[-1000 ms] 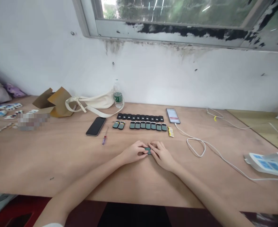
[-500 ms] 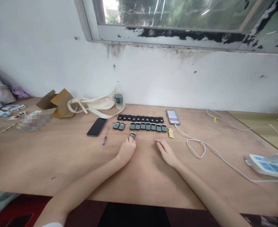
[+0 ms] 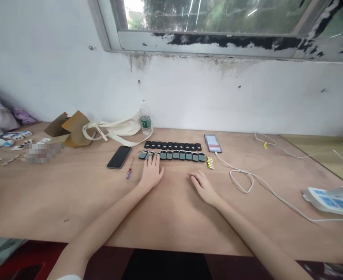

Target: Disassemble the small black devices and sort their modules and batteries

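My left hand lies with its fingers spread, the fingertips on the left part of a row of small black devices with grey faces. Behind that row runs a second one of black oval pieces. My right hand rests on the table to the right, fingers loosely curled and apart, touching no device. Several small yellow-and-silver cylinders are stacked at the right end of the rows. A small screwdriver lies left of my left hand.
A dark phone lies at the left, a lit phone with a white cable at the right. Behind stand a bottle, a cream bag and a brown paper bag. A power strip lies far right.
My left hand has moved forward and left, bringing the single device it held into the gap in the front row. Its fingers have spread. My right hand is nearly unmoved.
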Tool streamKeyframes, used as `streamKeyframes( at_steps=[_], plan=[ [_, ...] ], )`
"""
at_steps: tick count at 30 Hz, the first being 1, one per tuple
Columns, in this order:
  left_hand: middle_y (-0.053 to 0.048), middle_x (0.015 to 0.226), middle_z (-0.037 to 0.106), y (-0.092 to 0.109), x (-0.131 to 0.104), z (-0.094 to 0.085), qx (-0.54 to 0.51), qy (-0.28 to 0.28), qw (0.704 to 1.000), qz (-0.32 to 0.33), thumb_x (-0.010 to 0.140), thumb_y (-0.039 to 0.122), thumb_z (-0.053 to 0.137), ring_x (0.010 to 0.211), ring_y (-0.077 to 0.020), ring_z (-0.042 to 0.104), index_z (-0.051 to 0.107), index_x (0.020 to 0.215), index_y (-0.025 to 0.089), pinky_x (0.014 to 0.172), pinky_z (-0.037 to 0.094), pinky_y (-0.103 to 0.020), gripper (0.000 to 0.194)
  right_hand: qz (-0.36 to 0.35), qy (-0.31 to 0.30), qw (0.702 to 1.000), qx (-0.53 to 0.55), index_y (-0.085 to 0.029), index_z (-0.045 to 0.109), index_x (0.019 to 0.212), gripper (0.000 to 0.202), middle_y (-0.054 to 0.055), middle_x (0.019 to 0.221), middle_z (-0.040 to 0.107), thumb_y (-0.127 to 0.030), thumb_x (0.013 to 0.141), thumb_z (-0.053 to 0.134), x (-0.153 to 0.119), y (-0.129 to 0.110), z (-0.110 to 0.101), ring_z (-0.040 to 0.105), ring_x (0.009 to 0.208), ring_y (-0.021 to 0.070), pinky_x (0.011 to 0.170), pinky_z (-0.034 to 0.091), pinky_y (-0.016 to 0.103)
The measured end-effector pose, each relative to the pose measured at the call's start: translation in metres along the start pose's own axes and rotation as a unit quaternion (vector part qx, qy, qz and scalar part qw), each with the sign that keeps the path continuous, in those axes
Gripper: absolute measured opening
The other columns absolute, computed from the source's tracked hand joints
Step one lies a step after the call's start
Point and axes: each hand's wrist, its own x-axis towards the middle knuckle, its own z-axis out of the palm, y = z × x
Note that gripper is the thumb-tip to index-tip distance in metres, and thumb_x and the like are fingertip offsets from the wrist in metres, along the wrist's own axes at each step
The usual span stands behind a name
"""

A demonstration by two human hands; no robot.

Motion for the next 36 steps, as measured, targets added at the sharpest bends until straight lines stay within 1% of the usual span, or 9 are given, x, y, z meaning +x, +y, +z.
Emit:
streamKeyframes(
  at_steps=[4,8,13,17,19,22,27,31,36],
  plan=[
    [-0.015,0.146,0.035,-0.002,0.008,0.005,-0.036,0.015,0.997,0.063,0.09,0.034,0.036,0.135,-0.0314,0.028,0.036,0.14,0.009,0.108,0.023,-0.048,0.055,-0.007,-0.004,1.0,-0.011,-0.022,0.058,0.105,0.029,0.009,0.102,0.057,-0.035,0.095,0.034,0.0,0.001,0.001,0.052,0.102,0.0221,0.094,0.042,0.04],
    [-0.016,0.134,0.05,-0.002,0.012,0.006,-0.048,0.034,0.99,0.125,0.091,0.032,0.035,0.128,-0.0302,0.038,0.045,0.132,0.009,0.109,0.017,-0.052,0.049,-0.023,0.0,1.0,-0.016,-0.022,0.058,0.105,0.028,0.008,0.1,0.057,-0.033,0.095,0.035,0.0,0.002,0.003,0.052,0.101,0.022,0.093,0.042,0.04],
    [-0.016,0.088,0.065,0.004,0.004,-0.002,-0.037,0.104,0.974,0.198,0.09,0.02,0.038,0.09,-0.0258,0.057,0.065,0.097,0.007,0.089,0.039,-0.044,0.031,-0.028,0.018,0.999,-0.023,-0.021,0.059,0.103,0.026,0.008,0.097,0.059,-0.029,0.093,0.036,0.0,0.006,0.004,0.054,0.095,0.0214,0.086,0.044,0.037],
    [-0.011,0.077,0.063,0.021,-0.015,-0.009,-0.075,0.145,0.954,0.25,0.09,0.023,0.044,0.078,-0.0219,0.056,0.065,0.082,0.012,0.075,0.042,-0.037,0.025,-0.024,0.142,0.985,-0.096,-0.019,0.062,0.091,0.023,0.008,0.09,0.062,-0.022,0.087,0.04,0.009,0.03,-0.008,0.052,0.091,0.024,0.086,0.039,0.041],
    [-0.009,0.082,0.065,0.032,-0.024,-0.011,-0.143,0.135,0.939,0.28,0.089,0.024,0.047,0.081,-0.0201,0.057,0.064,0.085,0.014,0.077,0.043,-0.036,0.02,0.015,0.215,0.966,-0.139,-0.018,0.063,0.085,0.022,0.009,0.087,0.062,-0.022,0.083,0.042,0.014,0.048,-0.02,0.05,0.091,0.0259,0.085,0.037,0.043],
    [-0.008,0.096,0.067,0.045,-0.032,-0.012,-0.274,0.086,0.902,0.322,0.088,0.026,0.051,0.091,-0.0173,0.059,0.064,0.094,0.017,0.084,0.045,-0.033,0.016,0.085,0.259,0.944,-0.187,-0.018,0.066,0.083,0.021,0.01,0.087,0.058,-0.029,0.079,0.048,0.018,0.07,-0.039,0.046,0.092,0.0281,0.086,0.035,0.046],
    [-0.01,0.11,0.064,0.047,-0.032,-0.011,-0.417,0.03,0.858,0.298,0.087,0.024,0.055,0.105,-0.0174,0.058,0.064,0.092,0.017,0.091,0.048,-0.031,0.013,0.148,0.231,0.938,-0.211,-0.02,0.066,0.082,0.024,0.009,0.086,0.052,-0.04,0.075,0.053,0.017,0.079,-0.049,0.042,0.093,0.0292,0.084,0.033,0.047],
    [-0.01,0.113,0.063,0.042,-0.03,-0.011,-0.459,-0.014,0.853,0.247,0.088,0.023,0.054,0.102,-0.0162,0.06,0.067,0.089,0.017,0.088,0.05,-0.029,0.014,0.145,0.194,0.944,-0.226,-0.021,0.065,0.081,0.022,0.009,0.089,0.052,-0.039,0.075,0.054,0.016,0.08,-0.046,0.04,0.098,0.0313,0.084,0.032,0.049],
    [-0.008,0.111,0.065,0.04,-0.03,-0.011,-0.454,-0.022,0.852,0.26,0.089,0.023,0.054,0.101,-0.0154,0.061,0.068,0.096,0.018,0.089,0.05,-0.028,0.017,0.105,0.172,0.946,-0.255,-0.019,0.064,0.083,0.025,0.011,0.092,0.053,-0.04,0.081,0.051,0.013,0.085,-0.046,0.041,0.094,0.0299,0.084,0.034,0.048]
  ],
)
